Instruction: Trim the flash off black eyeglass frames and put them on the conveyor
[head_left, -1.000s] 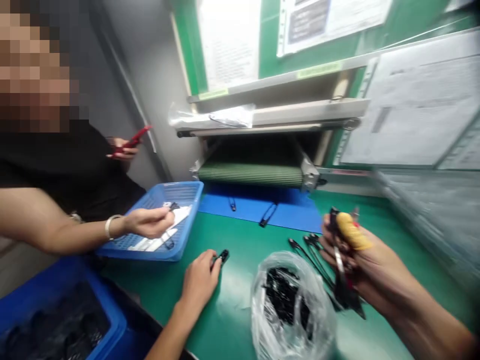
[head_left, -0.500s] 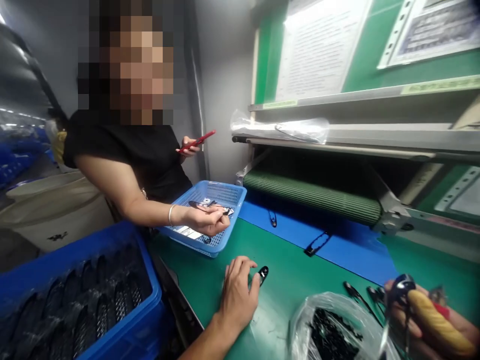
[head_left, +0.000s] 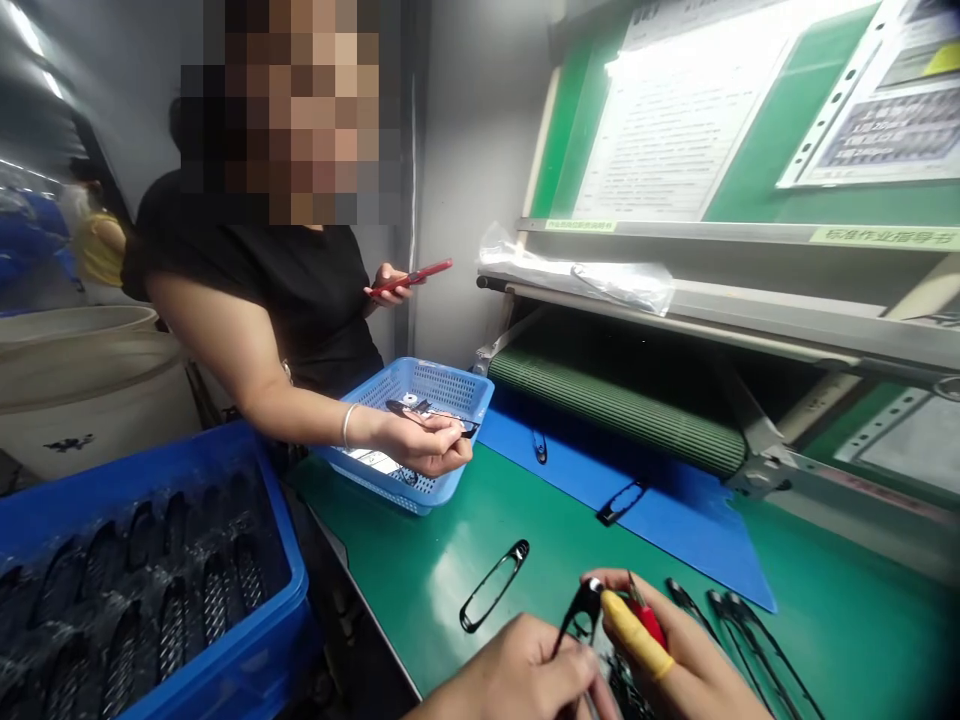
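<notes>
My left hand (head_left: 529, 672) is closed on the lower part of a black looped plastic piece (head_left: 579, 612). My right hand (head_left: 667, 640), with a yellow cover on one digit, grips the same piece near its top. A red-handled tool (head_left: 646, 622) with a thin metal tip is also tucked in the right hand; its kind is unclear. Beneath the hands, black scraps (head_left: 626, 690) show partly. Another long black looped piece (head_left: 495, 585) lies on the green table left of them. Several similar black pieces (head_left: 750, 635) lie to the right.
A co-worker's hand (head_left: 427, 445) holds a black piece over a blue basket (head_left: 480, 400); their other hand holds a red flat object (head_left: 412, 278). A blue crate (head_left: 289, 590) of black parts stands left. A green ribbed conveyor (head_left: 615, 405) overhangs a blue mat (head_left: 697, 540) with two black pieces.
My left hand has left the looped piece on the table and moved right to the one in my right hand. My right hand has come in leftward, over the bag of scraps.
</notes>
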